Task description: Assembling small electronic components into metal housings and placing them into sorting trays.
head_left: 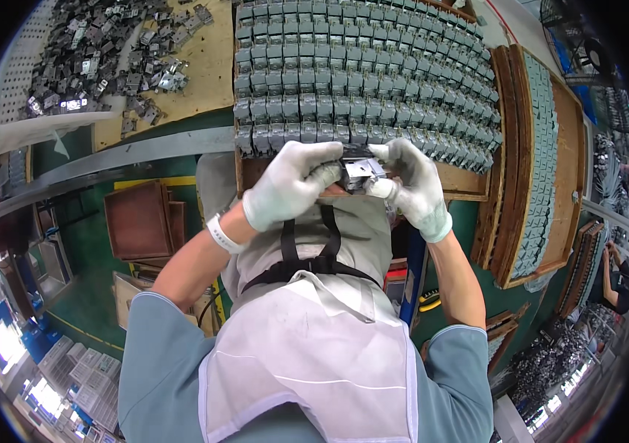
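Holding a small metal part (359,170) between them, the gloved left hand (296,181) and right hand (412,190) meet over the near edge of a wooden tray (471,184). Both grips are narrow, thumbs and fingers pinched on the part's left and right ends; the fingers hide some of it, so its full shape cannot be told. Just beyond, rows of grey blocks (329,59) fill most of the tray, and the hands cover a bit of the nearest row. At far left, loose metal pieces (100,52) lie heaped beside a tan board (207,70), some spilling onto it. A metal rail (159,148) runs left from the tray. Close on the right, upright wooden frames (510,148) crowd the tray's side, with another block-filled tray (567,148) beyond. Reddish-brown panels (136,220) stand at left; a co-worker (613,284) is at far right.
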The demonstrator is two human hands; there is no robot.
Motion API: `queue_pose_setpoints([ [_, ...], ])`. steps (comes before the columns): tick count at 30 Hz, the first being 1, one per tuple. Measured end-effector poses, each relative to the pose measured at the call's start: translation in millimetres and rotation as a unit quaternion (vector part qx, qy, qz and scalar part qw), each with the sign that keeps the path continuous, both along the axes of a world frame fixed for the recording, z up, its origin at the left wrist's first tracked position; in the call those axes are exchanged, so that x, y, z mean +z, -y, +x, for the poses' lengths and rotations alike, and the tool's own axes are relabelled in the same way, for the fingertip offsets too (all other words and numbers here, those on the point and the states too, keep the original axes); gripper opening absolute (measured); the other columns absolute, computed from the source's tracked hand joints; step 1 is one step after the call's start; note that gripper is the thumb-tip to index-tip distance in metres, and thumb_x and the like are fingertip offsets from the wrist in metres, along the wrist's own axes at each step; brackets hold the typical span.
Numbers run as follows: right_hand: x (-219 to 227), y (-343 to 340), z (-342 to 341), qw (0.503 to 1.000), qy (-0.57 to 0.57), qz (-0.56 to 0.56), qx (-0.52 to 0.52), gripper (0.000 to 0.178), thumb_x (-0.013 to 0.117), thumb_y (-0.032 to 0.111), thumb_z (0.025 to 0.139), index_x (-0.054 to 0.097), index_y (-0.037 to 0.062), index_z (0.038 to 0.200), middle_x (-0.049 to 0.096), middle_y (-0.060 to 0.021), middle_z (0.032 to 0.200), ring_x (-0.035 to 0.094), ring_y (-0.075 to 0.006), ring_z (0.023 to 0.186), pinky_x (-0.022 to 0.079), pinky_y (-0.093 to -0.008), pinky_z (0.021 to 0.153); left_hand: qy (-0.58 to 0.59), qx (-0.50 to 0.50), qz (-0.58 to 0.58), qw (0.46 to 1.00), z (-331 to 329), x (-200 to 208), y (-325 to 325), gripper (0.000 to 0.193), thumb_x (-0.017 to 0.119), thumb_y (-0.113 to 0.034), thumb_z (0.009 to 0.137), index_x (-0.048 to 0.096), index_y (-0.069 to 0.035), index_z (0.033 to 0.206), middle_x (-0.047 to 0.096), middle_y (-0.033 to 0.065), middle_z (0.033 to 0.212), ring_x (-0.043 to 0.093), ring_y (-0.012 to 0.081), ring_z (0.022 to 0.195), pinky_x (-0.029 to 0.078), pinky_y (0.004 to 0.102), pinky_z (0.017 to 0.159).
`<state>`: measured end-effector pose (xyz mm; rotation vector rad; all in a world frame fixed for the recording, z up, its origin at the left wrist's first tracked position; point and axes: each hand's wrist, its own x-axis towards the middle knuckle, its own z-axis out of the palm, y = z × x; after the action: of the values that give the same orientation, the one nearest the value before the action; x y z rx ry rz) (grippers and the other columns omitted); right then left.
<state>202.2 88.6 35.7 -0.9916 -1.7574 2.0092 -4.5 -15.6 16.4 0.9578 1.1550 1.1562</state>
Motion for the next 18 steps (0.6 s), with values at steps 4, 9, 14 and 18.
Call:
queue_pose_setpoints([
  [4,2,-2,6,1.0,-0.021,-0.003,-0.016,0.06,0.09,0.027,0.07,0.052,-0.001,0.107,0.059,-0.0069,0.104,0.057,-0.0138,0.098,0.047,-0.0292,0.089,-0.033,0.03,0.045,0.998,16,6,3,0.025,0.057,0.003,0.092,0.061,0.011,0.115,0.07,0.0087,0.085,0.062,0.0091,0.078,0.053,0.0258,0.069],
  [9,8,3,9,0.996,-0.043,-0.074,-0.011,0.065,0.092,0.027,0.067,0.051,-0.0009,0.109,0.059,-0.0069,0.104,0.058,-0.014,0.098,0.049,-0.029,0.088,0.068,-0.053,-0.079,0.993,1,11,-8,0.032,0.056,0.0,0.095,0.056,0.014,0.124,0.069,0.0135,0.104,0.067,0.0146,0.089,0.057,0.0265,0.073],
  [14,7,6,14,0.997,-0.035,-0.063,-0.024,0.058,0.088,0.019,0.071,0.049,-0.0015,0.108,0.059,-0.0077,0.105,0.058,-0.015,0.1,0.049,-0.0304,0.092,0.088,-0.039,-0.043,0.994,14,0,-7,0.027,0.054,0.002,0.095,0.058,0.012,0.12,0.069,0.0116,0.1,0.067,0.0137,0.085,0.056,0.0264,0.072],
  [18,-7,10,23,0.999,-0.006,0.004,-0.047,0.059,0.085,0.017,0.074,0.05,-0.0019,0.118,0.057,-0.0102,0.116,0.056,-0.0155,0.105,0.046,-0.0315,0.096,0.028,0.055,0.019,0.998,39,-5,-3,0.023,0.054,0.002,0.093,0.061,0.01,0.113,0.068,0.0098,0.082,0.061,0.008,0.076,0.053,0.0264,0.069],
])
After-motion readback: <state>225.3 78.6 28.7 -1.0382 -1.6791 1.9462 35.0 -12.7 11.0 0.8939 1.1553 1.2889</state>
